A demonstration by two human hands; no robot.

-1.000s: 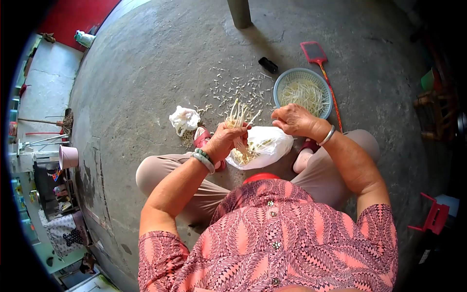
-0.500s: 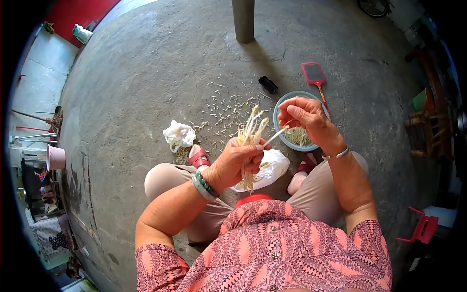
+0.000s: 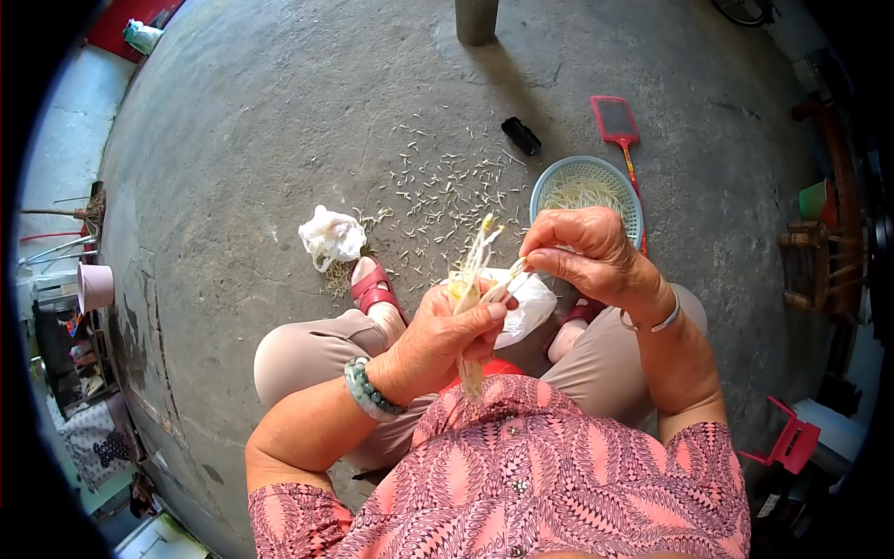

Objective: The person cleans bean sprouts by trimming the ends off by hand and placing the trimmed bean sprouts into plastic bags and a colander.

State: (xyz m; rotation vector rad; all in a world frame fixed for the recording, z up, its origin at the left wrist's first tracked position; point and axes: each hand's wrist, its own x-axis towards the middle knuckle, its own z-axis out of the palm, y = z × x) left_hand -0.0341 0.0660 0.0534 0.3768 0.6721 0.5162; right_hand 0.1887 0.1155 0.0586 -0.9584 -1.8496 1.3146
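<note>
Above the white plastic bag point(image 3: 531, 312), between the person's bent knees, the bunch of bean sprouts point(image 3: 478, 253) is held clear of the floor point(image 3: 279, 168). The left hand point(image 3: 447, 337) is closed around the middle of the bunch, thumb on top; pale heads project from the upper side and thin tails hang below. The right hand point(image 3: 596, 256) has thumb and index fingertip together, clamped on the tip of a projecting sprout point(image 3: 511, 277).

Handling properties, as judged: very light; crisp but bendable stems; moist and slightly slippery surface; easily snapped or bruised. Grip the bunch at mid-stem with moderate pressure, enough to prevent slipping without crushing. Take a single sprout near its end, using thumb and fingertip only.

Adjacent item: a round basket point(image 3: 535, 197) containing more sprouts point(image 3: 585, 195), just beyond the right hand.
</note>
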